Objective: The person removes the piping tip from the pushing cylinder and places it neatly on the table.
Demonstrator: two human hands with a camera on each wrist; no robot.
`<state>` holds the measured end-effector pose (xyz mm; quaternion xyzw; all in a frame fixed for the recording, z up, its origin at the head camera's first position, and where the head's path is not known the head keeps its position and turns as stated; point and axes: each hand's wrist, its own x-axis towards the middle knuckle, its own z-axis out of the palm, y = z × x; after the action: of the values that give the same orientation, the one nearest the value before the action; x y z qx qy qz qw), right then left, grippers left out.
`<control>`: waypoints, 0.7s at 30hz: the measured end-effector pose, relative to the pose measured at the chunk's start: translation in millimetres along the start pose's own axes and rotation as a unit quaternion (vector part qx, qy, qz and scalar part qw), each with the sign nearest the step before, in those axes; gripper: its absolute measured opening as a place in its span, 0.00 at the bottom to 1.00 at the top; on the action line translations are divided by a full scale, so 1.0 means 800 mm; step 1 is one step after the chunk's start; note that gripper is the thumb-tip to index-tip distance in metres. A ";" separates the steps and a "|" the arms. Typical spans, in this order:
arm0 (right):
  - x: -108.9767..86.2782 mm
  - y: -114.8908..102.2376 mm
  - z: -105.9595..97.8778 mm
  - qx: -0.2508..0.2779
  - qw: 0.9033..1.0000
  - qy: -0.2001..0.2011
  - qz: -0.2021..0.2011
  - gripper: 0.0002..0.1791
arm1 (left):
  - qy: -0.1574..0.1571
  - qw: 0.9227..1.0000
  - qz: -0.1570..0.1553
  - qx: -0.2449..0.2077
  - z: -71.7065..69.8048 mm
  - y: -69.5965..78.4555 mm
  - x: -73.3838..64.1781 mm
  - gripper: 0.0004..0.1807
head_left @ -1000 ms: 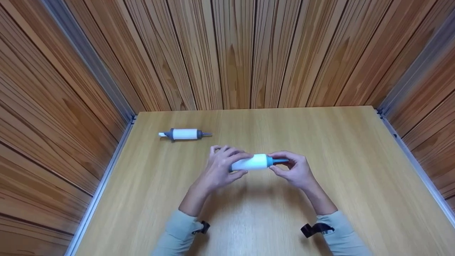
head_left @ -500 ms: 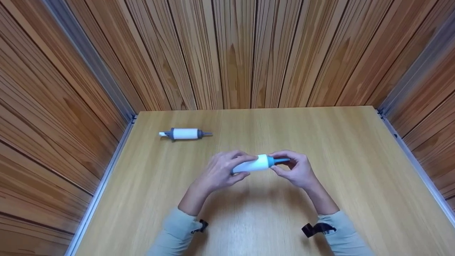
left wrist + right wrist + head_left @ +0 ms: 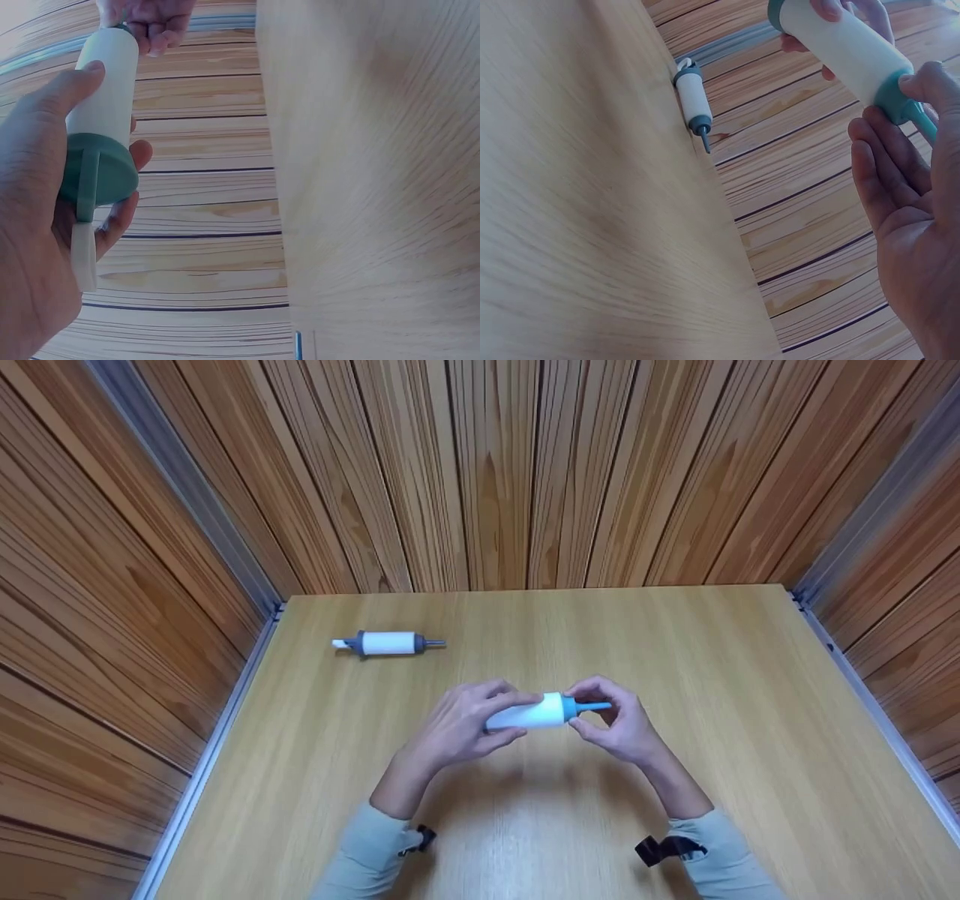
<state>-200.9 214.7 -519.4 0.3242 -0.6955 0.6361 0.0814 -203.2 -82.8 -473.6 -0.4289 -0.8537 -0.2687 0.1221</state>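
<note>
Wood-plank walls (image 3: 495, 472) close in the table (image 3: 750, 675) I'm watching over, with a metal rail (image 3: 214, 746) running down its left edge. Furthest left on the tabletop, near the back, lies a second bottle (image 3: 388, 643), white with dark fittings, its thin tip pointing right; neither hand touches it.

Next along comes the left sleeve (image 3: 360, 855), leading up to the left hand (image 3: 465, 727), which is clamped round the white bottle (image 3: 546, 711), thumb on one side and fingers on the other. From the left wrist I get the near end: a green end piece (image 3: 96, 169) with a white tab (image 3: 84, 255) hanging over the palm. The bottle is held above the table, lying roughly level across the middle of my view.

Further right, the right hand (image 3: 626, 727) pinches the blue cap (image 3: 569, 708) between thumb and fingers, and the slim nozzle (image 3: 595, 706) passes through the gap behind that pinch. The right sleeve (image 3: 724, 847) with its black strap (image 3: 671, 849) finishes the row.

Against half a second ago, the bottle has levelled and dropped slightly, and more of the nozzle shows clear of the fingers. I read that as a small turn or regrip at the cap; bottle and cap look joined, so nothing has come apart that I can see.
</note>
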 end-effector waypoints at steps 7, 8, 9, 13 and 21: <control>0.004 -0.006 0.001 0.023 0.999 -0.026 -0.006 0.21 | 0.003 1.000 0.013 -0.002 -0.005 0.004 0.000 0.25; 0.004 -0.006 0.002 0.023 0.999 -0.027 -0.008 0.21 | 0.003 1.000 0.014 -0.001 -0.005 0.005 0.000 0.25; 0.004 -0.007 0.002 0.023 0.999 -0.027 -0.010 0.21 | 0.001 1.000 0.013 -0.001 -0.006 0.006 0.000 0.25; 0.004 -0.008 0.005 0.026 0.999 -0.028 -0.023 0.20 | -0.001 1.000 0.011 0.003 -0.008 0.009 -0.002 0.25; 0.002 -0.010 0.008 0.024 0.998 -0.031 -0.043 0.19 | -0.001 1.000 0.013 0.021 -0.011 0.014 -0.004 0.24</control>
<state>-196.0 207.9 -513.1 0.3751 -0.6676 0.6382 0.0792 -192.5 -84.1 -463.7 -0.4374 -0.8538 -0.2489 0.1334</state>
